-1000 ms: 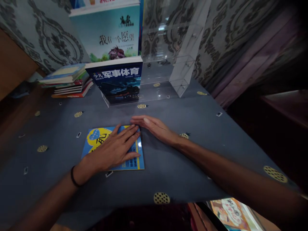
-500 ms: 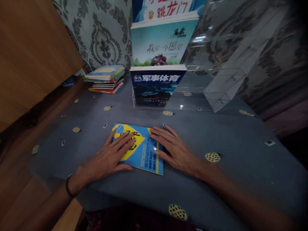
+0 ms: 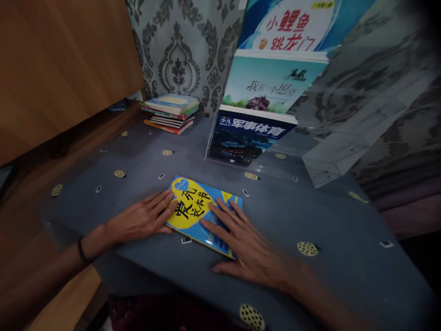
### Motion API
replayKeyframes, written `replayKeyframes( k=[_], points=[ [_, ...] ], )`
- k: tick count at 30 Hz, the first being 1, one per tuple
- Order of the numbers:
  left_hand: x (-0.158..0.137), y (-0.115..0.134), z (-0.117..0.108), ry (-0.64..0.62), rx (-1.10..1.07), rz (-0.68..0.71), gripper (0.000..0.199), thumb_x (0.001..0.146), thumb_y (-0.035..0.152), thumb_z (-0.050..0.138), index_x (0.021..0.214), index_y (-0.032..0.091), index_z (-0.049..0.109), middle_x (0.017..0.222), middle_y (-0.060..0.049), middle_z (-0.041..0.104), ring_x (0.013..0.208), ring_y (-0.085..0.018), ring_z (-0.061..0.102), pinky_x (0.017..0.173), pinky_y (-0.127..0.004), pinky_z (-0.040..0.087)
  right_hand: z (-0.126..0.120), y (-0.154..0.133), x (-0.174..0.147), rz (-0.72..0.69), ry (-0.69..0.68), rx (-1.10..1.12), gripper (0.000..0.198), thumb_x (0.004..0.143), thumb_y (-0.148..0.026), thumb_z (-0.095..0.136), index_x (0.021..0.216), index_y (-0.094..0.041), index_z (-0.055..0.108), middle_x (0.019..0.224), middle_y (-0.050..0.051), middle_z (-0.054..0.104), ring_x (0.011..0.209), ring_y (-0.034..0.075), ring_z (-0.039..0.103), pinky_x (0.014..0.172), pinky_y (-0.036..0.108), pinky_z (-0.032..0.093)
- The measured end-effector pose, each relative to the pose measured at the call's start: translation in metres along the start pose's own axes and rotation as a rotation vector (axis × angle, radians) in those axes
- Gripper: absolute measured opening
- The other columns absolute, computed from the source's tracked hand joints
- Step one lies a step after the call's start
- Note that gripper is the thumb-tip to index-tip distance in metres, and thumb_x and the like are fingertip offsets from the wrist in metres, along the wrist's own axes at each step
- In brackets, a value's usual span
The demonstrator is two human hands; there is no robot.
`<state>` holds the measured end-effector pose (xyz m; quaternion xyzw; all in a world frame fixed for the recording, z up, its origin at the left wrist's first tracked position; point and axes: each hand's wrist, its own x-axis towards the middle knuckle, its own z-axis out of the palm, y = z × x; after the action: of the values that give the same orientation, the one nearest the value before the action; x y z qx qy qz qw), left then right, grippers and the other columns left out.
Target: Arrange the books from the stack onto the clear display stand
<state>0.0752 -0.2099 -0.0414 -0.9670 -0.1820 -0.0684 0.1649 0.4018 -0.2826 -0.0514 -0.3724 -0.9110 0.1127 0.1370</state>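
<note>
A blue and yellow book [image 3: 193,207] with black Chinese lettering lies closed and flat on the cloth-covered table. My left hand [image 3: 144,217] rests at its left edge, fingers stretched out and fingertips on the yellow part of the cover. Over the right part of the cover lies my right hand [image 3: 243,239], its fingers spread and its thumb on the cloth below the book. Neither hand grips the book. Some of the small print on the right is hidden under my right fingers.
A clear acrylic rack [image 3: 330,161] stands behind the book, with several books, among them a dark blue one [image 3: 241,138] in its lowest tier. At the back left sits a stack of books [image 3: 172,110]. A wooden panel [image 3: 65,78] rises on the left.
My view has turned, so the rack appears further right. My left hand has drawn back to the book's left edge, uncovering the title. My right hand has moved further over the cover.
</note>
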Motion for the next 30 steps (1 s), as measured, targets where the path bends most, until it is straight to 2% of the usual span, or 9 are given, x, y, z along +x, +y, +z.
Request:
replayKeyframes(
  k=[5, 9, 12, 16, 18, 21, 24, 26, 30],
  points=[
    [0.006, -0.008, -0.017, 0.145, 0.043, 0.075, 0.036, 0.107, 0.032, 0.045, 0.135, 0.011, 0.053, 0.126, -0.021, 0.071, 0.125, -0.029, 0.066, 0.095, -0.038, 0.062, -0.007, 0.008, -0.002, -0.011, 0.051, 0.052, 0.076, 0.094, -0.051, 0.066, 0.160, -0.035, 0.033, 0.167, 0.007, 0.032, 0.155, 0.033, 0.026, 0.126, 0.062, 0.025],
    [0.028, -0.024, -0.035, 0.263, 0.053, 0.036, 0.032, 0.109, 0.036, 0.039, 0.105, 0.017, 0.064, 0.096, -0.007, 0.078, 0.093, -0.019, 0.075, 0.082, -0.031, 0.062, -0.014, 0.026, 0.001, 0.032, 0.268, 0.253, 0.054, 0.100, -0.039, 0.058, 0.153, -0.033, 0.047, 0.154, 0.007, 0.054, 0.143, 0.029, 0.050, 0.118, 0.056, 0.043],
    [0.052, -0.042, -0.045, 0.301, -0.017, -0.106, 0.044, 0.108, 0.047, 0.038, 0.084, 0.019, 0.062, 0.072, -0.001, 0.070, 0.063, -0.013, 0.066, 0.059, -0.024, 0.051, -0.025, 0.035, 0.010, 0.218, 0.427, 0.446, 0.035, 0.096, -0.045, 0.063, 0.128, -0.032, 0.070, 0.128, 0.006, 0.074, 0.116, 0.030, 0.071, 0.100, 0.052, 0.060],
    [0.081, -0.068, -0.046, 0.354, -0.319, -0.406, 0.051, 0.103, 0.061, 0.040, 0.082, 0.019, 0.061, 0.068, 0.001, 0.066, 0.060, -0.011, 0.058, 0.057, -0.023, 0.040, -0.041, 0.029, 0.031, 0.529, 0.613, 0.689, 0.034, 0.083, -0.058, 0.074, 0.092, -0.026, 0.075, 0.091, 0.005, 0.079, 0.083, 0.029, 0.076, 0.076, 0.048, 0.066],
    [0.091, -0.076, -0.038, 0.325, -0.533, -0.503, 0.047, 0.101, 0.058, 0.046, 0.081, 0.019, 0.061, 0.069, 0.002, 0.064, 0.062, -0.012, 0.056, 0.058, -0.023, 0.039, -0.042, 0.024, 0.039, 0.626, 0.625, 0.865, 0.040, 0.081, -0.060, 0.075, 0.094, -0.023, 0.070, 0.089, 0.006, 0.078, 0.078, 0.028, 0.075, 0.071, 0.045, 0.065],
    [0.094, -0.076, -0.014, 0.181, -0.754, -0.542, 0.043, 0.099, 0.051, 0.050, 0.071, 0.018, 0.056, 0.065, 0.002, 0.057, 0.062, -0.012, 0.052, 0.057, -0.023, 0.036, -0.029, 0.023, 0.044, 0.681, 0.577, 1.013, 0.046, 0.081, -0.059, 0.075, 0.105, -0.022, 0.064, 0.096, 0.007, 0.078, 0.081, 0.027, 0.074, 0.069, 0.041, 0.064],
    [0.086, -0.066, 0.011, 0.047, -0.790, -0.570, 0.041, 0.100, 0.049, 0.047, 0.074, 0.018, 0.057, 0.068, 0.001, 0.059, 0.064, -0.013, 0.055, 0.059, -0.025, 0.037, -0.013, 0.033, 0.039, 0.688, 0.525, 0.896, 0.046, 0.083, -0.058, 0.073, 0.111, -0.022, 0.062, 0.100, 0.008, 0.077, 0.086, 0.027, 0.074, 0.071, 0.041, 0.063],
    [0.080, -0.060, 0.020, 0.009, -0.694, -0.588, 0.041, 0.102, 0.050, 0.045, 0.080, 0.019, 0.060, 0.075, -0.001, 0.063, 0.070, -0.016, 0.059, 0.062, -0.026, 0.040, -0.008, 0.042, 0.033, 0.690, 0.475, 0.765, 0.048, 0.085, -0.056, 0.071, 0.117, -0.022, 0.062, 0.098, 0.008, 0.076, 0.085, 0.027, 0.073, 0.072, 0.043, 0.063],
    [0.076, -0.048, 0.015, 0.023, -0.429, -0.536, 0.037, 0.105, 0.043, 0.040, 0.097, 0.017, 0.064, 0.097, -0.007, 0.066, 0.088, -0.021, 0.063, 0.077, -0.033, 0.050, -0.011, 0.053, 0.022, 0.689, 0.444, 0.276, 0.053, 0.086, -0.050, 0.068, 0.129, -0.020, 0.063, 0.106, 0.012, 0.071, 0.091, 0.032, 0.072, 0.080, 0.052, 0.062]
  ],
)
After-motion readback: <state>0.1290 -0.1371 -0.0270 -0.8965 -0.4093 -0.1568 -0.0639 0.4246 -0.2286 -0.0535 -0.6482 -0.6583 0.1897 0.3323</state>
